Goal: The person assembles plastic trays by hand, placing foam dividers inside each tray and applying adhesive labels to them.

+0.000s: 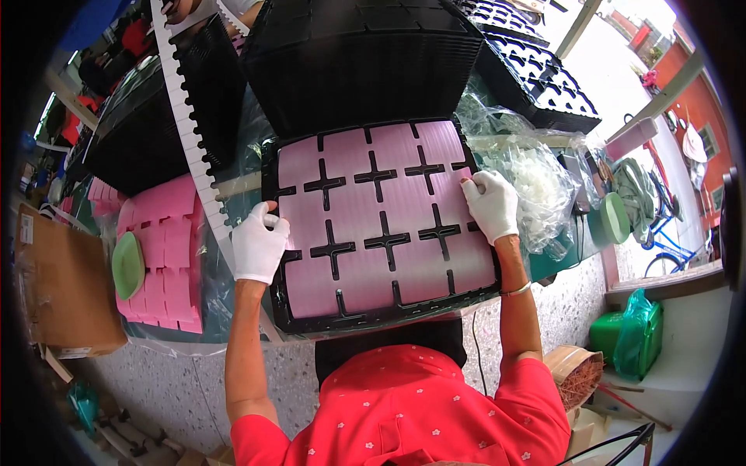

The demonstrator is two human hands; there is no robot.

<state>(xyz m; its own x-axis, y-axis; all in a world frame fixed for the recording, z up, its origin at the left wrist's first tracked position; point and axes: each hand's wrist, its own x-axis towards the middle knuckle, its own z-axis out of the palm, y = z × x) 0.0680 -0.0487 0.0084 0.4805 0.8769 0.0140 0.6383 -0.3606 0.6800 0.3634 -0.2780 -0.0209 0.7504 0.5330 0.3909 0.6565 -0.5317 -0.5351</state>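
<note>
A black plastic tray [281, 301] lies in front of me on the table. Over it is a glossy pink sheet [404, 268], with black cross-shaped dividers showing through its slots. My left hand [260, 245], in a white glove with bare fingertips, rests at the tray's left edge. Its fingers are curled together; what they hold, if anything, is hidden. My right hand [493, 206], gloved the same way, is closed with thumb and finger pinched at the sheet's upper right edge.
A tall stack of black trays [357, 78] stands right behind. Pink sheets [159, 256] with a green dish [128, 266] lie left, beside a cardboard box [66, 279]. Clear plastic wrap [536, 194] and another green dish [614, 217] are right. A white notched strip [186, 116] rises at left.
</note>
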